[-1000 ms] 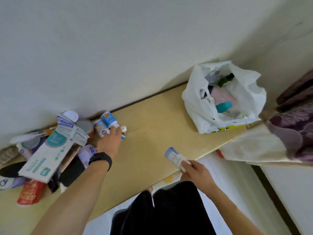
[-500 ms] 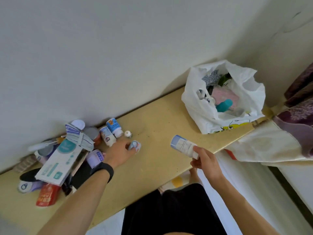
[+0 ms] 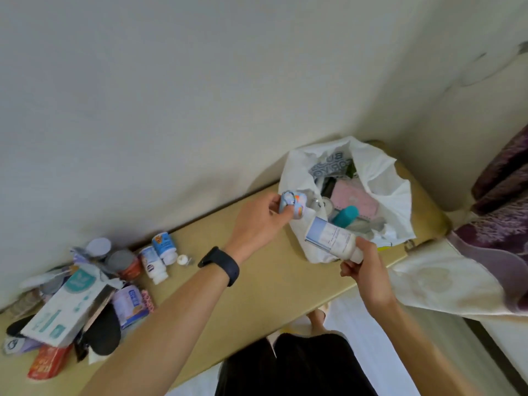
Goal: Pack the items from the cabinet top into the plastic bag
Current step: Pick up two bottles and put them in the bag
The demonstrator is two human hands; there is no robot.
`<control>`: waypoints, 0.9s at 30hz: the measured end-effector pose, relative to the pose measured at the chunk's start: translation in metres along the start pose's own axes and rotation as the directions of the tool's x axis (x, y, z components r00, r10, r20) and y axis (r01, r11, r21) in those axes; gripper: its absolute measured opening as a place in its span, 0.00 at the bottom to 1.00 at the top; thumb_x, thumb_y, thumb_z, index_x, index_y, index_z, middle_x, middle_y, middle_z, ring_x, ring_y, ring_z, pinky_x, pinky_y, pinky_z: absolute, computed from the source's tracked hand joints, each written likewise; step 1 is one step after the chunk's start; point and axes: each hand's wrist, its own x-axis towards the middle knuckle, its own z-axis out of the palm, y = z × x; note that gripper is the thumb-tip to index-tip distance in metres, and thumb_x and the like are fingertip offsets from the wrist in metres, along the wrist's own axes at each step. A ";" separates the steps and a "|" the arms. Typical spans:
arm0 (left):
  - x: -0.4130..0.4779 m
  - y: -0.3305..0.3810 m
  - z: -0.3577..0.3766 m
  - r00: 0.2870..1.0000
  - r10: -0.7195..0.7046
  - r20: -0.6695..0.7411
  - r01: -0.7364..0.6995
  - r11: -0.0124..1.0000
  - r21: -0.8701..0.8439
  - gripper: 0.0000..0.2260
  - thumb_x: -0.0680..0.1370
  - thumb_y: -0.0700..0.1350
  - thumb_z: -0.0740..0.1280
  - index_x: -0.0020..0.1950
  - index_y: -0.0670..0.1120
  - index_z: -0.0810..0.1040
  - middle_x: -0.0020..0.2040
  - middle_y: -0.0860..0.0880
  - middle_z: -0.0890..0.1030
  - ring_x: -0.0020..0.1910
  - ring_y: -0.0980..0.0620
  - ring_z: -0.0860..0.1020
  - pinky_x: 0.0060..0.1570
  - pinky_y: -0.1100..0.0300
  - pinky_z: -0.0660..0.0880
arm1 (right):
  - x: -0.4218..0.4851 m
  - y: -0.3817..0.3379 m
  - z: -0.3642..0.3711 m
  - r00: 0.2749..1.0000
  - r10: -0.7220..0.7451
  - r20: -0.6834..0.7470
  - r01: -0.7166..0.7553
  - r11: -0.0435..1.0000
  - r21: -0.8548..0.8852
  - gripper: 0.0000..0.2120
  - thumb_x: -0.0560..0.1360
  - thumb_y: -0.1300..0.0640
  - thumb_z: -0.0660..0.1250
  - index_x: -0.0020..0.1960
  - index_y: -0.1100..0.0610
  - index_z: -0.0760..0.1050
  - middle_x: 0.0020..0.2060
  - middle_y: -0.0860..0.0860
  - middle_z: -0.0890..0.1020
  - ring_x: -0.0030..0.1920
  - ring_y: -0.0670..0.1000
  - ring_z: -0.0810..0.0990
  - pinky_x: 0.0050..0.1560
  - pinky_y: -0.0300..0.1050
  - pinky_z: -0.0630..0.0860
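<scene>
Left hand [image 3: 258,221]: up at the bag's left rim, with its fingers and thumb curled tight round a small blue, white and orange item [image 3: 293,205].
Right hand [image 3: 361,264]: gripping a white bottle [image 3: 331,238] by its narrow lower end. The bottle is tilted, and its blue-labelled end points up into the bag's mouth.
Plastic bag [image 3: 383,178]: white and gaping open, it sits at the right end of the cabinet top [image 3: 257,281], close to the wall corner.
Inside the bag: a pink packet [image 3: 354,198] and a teal piece [image 3: 345,215] show among other things that are hard to make out.
Left wrist: it wears a black band [image 3: 220,265].
Waiting pile: heaped at the far left against the wall are a white-and-teal box [image 3: 63,307], a red packet [image 3: 48,364] and two small blue-capped bottles [image 3: 160,254], well apart from the bag.
</scene>
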 end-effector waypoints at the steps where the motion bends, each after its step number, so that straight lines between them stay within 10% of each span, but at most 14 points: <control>1: 0.014 0.016 0.013 1.000 0.014 0.026 -0.015 1.000 0.009 0.10 0.75 0.57 0.69 0.47 0.52 0.79 0.40 0.60 0.80 0.40 0.63 0.78 0.41 0.66 0.74 | 0.006 -0.004 -0.013 1.000 -0.010 -0.020 0.010 1.000 0.000 0.19 0.72 0.44 0.56 0.42 0.58 0.76 0.25 0.50 0.69 0.33 0.53 0.67 0.41 0.54 0.67; 5: 0.068 0.056 0.073 0.989 0.077 0.124 -0.103 0.971 0.216 0.12 0.75 0.57 0.65 0.50 0.50 0.77 0.43 0.51 0.83 0.43 0.49 0.81 0.43 0.48 0.78 | 0.020 -0.008 -0.060 0.996 -0.024 -0.083 0.022 0.999 -0.023 0.27 0.70 0.40 0.58 0.42 0.66 0.73 0.27 0.52 0.70 0.33 0.53 0.68 0.40 0.54 0.67; 15: 0.070 0.020 0.141 0.998 -0.001 0.066 -0.046 0.705 0.708 0.35 0.73 0.48 0.70 0.76 0.52 0.59 0.75 0.43 0.58 0.57 0.39 0.75 0.52 0.49 0.72 | 0.064 -0.036 -0.107 0.982 -0.159 -0.098 0.116 0.930 -0.350 0.13 0.75 0.42 0.67 0.44 0.52 0.76 0.35 0.47 0.81 0.37 0.49 0.81 0.36 0.38 0.74; 21: 0.049 0.019 0.129 0.971 -0.155 0.183 0.033 0.841 0.540 0.38 0.73 0.32 0.63 0.76 0.60 0.56 0.77 0.45 0.54 0.47 0.41 0.80 0.38 0.55 0.72 | 0.135 -0.086 -0.057 0.912 -0.390 0.129 0.369 0.638 -0.676 0.15 0.74 0.40 0.68 0.53 0.49 0.78 0.42 0.45 0.81 0.42 0.47 0.79 0.41 0.38 0.75; 27: 0.030 0.018 0.123 0.945 -0.227 0.237 0.023 0.766 0.643 0.17 0.83 0.50 0.55 0.71 0.57 0.69 0.65 0.44 0.73 0.59 0.43 0.76 0.55 0.51 0.74 | 0.178 -0.085 -0.068 0.880 -0.391 0.269 0.375 0.223 -0.900 0.24 0.77 0.37 0.61 0.64 0.51 0.73 0.54 0.53 0.80 0.50 0.56 0.80 0.48 0.52 0.80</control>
